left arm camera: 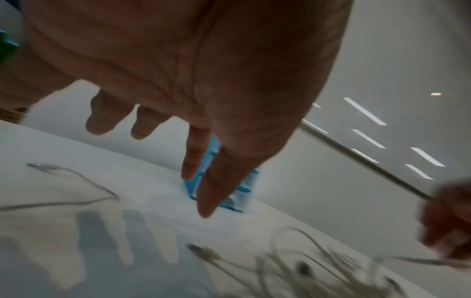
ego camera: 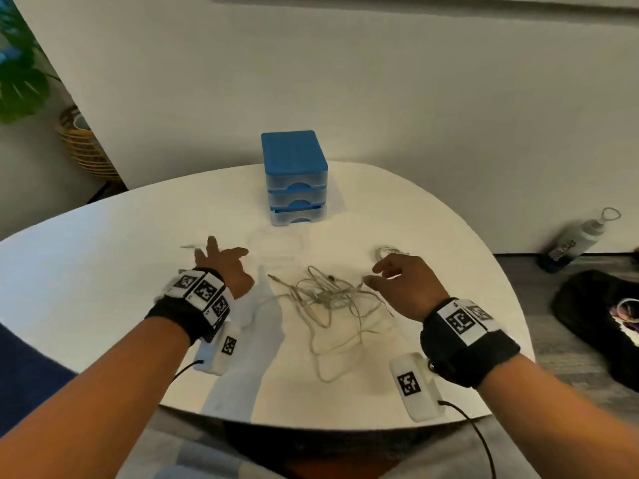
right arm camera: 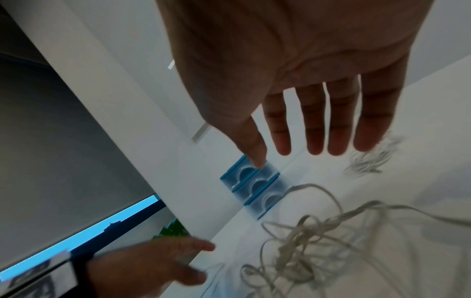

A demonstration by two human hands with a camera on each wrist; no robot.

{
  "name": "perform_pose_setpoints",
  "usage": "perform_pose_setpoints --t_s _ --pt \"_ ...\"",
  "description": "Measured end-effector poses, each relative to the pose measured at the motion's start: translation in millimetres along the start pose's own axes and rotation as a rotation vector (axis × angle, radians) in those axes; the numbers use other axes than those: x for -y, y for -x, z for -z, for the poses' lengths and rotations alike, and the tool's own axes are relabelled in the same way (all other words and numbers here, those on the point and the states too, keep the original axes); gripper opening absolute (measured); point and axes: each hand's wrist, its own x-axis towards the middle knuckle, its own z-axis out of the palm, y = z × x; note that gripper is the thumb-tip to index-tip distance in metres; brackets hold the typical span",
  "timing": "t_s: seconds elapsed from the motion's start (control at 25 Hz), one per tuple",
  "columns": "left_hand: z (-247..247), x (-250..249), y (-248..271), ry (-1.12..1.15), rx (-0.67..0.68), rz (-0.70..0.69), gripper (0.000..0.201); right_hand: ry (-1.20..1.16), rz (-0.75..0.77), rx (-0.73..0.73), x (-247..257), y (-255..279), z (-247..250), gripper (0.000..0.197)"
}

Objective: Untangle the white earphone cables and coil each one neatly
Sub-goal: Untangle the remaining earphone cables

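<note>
White table [ego camera: 103, 271]: 2 empty, spread hands, left hand [ego camera: 226, 267] and right hand [ego camera: 408, 288], flank the knotted cables [ego camera: 328, 299]; freeing 1 loose plug end first looks wisest.

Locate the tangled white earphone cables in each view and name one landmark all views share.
Head: tangled earphone cables at table centre, between the hands.
Left wrist: bottom right, blurred.
Right wrist: lower right.
Shared landmark: blue drawer unit behind the tangle.
</note>
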Motion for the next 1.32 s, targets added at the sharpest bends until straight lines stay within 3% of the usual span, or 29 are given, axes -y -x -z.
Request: perform_pose_setpoints --t_s 0.12,0.2,0.28,0.32,0.4,0.52,0.6,0.72,0.8,0.92,1.04,1.16,1.32 --pt "-13.2 -36.4 30.9 0.152 -0.025 -0.355 0.017 -0.033 0.163 0.024 17.4 12.5 -26.1 0.011" --pt "-29.3 -61.0 58.6 0.109 0.162 -0.53 0.018 -0.012 0.224 0.123 26.3 24.0 -43.2 0.008" --pt "-46.0 -70.3 71.7 0.03 0.299 -0.548 0.024 0.012 0.218 0.226 26.9 29.1 -53.4 0.009" --pt "-53.3 -71.4 73.8 0.021 0.371 -0.491 0.032 -0.015 0.198 0.249 25.4 29.5 -56.0 0.01" --pt "-62.1 -67.5 73.2 -0.004 0.423 -0.411 0.047 -0.208 0.108 0.247 22.9 27.4 -55.9 0.012" --pt "-65.2 -63.8 82.8 -0.219 0.295 -0.455 0.031 -0.437 0.0 0.221 26.7 26.5 -49.3 0.01" --pt "-58.5 -61.2 87.7 -0.254 0.264 -0.495 0.023 -0.426 0.058 0.22 31.1 25.5 -45.7 0.009" --pt "-8.2 -61.7 90.0 0.227 0.17 -0.64 0.005 -0.382 0.148 0.391 41.9 26.2 -38.1 0.033" --pt "40.6 -60.9 87.8 0.565 0.0 -0.649 0.016 -0.386 0.202 0.424 50.6 22.4 -27.1 0.028" --pt "105.9 -47.7 87.6 1.069 -0.287 -0.572 0.025 -0.295 0.345 0.307 61.3 7.6 -0.6 0.003" --pt "142.0 -16.8 89.6 1.41 -0.519 -0.447 0.024 -0.167 0.33 0.208 70.1 -1.8 22.9 0.009" --pt "142.9 -3.9 84.0 1.351 -0.531 -0.359 0.019 -0.029 0.358 0.119 83.5 0.5 38.8 0.012" --pt "113.6 -17.6 75.7 1.039 -0.37 -0.367 0.024 -0.169 0.412 0.065 105.3 8.6 43.5 0.017"
